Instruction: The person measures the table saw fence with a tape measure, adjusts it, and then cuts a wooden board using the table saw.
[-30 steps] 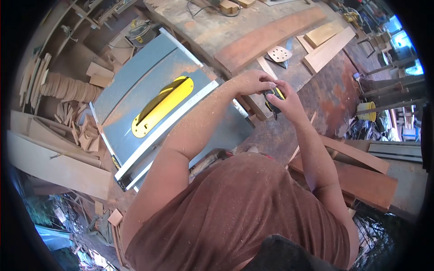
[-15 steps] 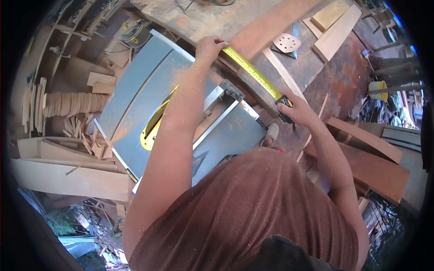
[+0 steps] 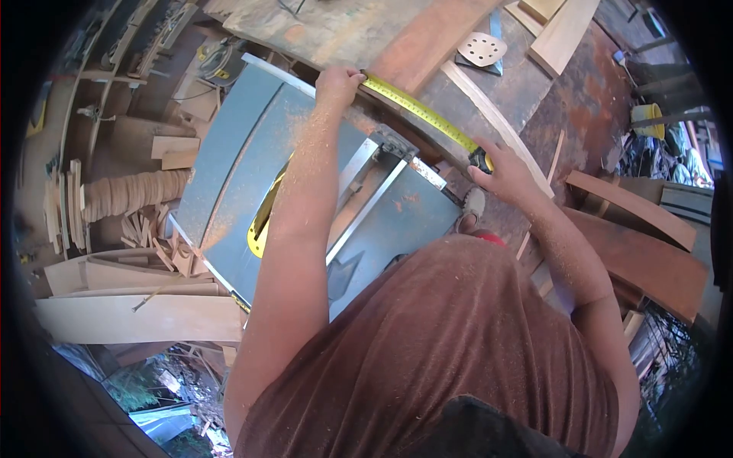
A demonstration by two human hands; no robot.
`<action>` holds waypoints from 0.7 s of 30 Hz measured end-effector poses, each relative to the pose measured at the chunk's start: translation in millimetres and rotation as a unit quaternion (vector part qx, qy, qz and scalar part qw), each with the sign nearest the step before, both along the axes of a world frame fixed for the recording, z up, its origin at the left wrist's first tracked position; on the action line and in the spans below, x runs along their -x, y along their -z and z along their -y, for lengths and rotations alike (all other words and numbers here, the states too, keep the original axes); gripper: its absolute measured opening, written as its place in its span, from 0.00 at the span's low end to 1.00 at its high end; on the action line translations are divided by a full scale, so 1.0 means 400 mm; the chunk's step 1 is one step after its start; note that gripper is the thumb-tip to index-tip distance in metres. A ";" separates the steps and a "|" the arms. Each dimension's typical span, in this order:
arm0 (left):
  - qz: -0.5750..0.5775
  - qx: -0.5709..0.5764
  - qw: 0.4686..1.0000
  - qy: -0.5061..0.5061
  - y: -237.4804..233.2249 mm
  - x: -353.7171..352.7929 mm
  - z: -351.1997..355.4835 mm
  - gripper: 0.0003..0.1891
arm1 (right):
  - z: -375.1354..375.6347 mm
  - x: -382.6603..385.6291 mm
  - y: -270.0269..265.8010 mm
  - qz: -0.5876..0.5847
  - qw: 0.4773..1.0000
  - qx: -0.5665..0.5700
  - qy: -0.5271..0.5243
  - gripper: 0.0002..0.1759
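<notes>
A yellow tape measure blade (image 3: pixel 421 114) is stretched between my two hands, past the near end of a reddish-brown board (image 3: pixel 431 47) on the workbench. Pinched fingers of my left hand (image 3: pixel 339 85) hold the blade's free end, by the bench edge. My right hand (image 3: pixel 508 177) is wrapped around the dark tape case (image 3: pixel 480 159), which it partly hides. Beneath my left forearm lies the blue-grey table saw (image 3: pixel 237 172), with a yellow insert (image 3: pixel 257 240) and sawdust on its top.
On the workbench (image 3: pixel 328 34) lie a perforated sanding disc (image 3: pixel 482 49), a thin pale strip (image 3: pixel 496 122) and light boards (image 3: pixel 563 38). Curved wooden pieces (image 3: pixel 137 319) are stacked at left. Brown boards (image 3: pixel 641 256) lie at right, below a yellow bucket (image 3: pixel 647 120).
The view has shifted, so the saw and left-hand stacks sit farther right. The blade lies at a flatter slant, with my left hand farther left. Both hands keep their hold.
</notes>
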State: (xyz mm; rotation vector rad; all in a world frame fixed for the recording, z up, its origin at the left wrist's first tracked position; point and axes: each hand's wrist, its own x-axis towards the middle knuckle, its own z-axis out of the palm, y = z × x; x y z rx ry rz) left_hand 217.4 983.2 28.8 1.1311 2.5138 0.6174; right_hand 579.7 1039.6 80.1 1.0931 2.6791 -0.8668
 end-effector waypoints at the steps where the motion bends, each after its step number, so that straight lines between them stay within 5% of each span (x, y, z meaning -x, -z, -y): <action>1: -0.008 -0.008 1.000 0.002 0.002 -0.004 0.000 0.12 | 0.001 -0.001 -0.001 0.011 1.000 -0.004 -0.002 0.35; 21: -0.003 -0.015 0.999 -0.039 0.028 -0.009 -0.006 0.09 | 0.033 0.003 0.008 0.013 1.000 -0.019 0.002 0.36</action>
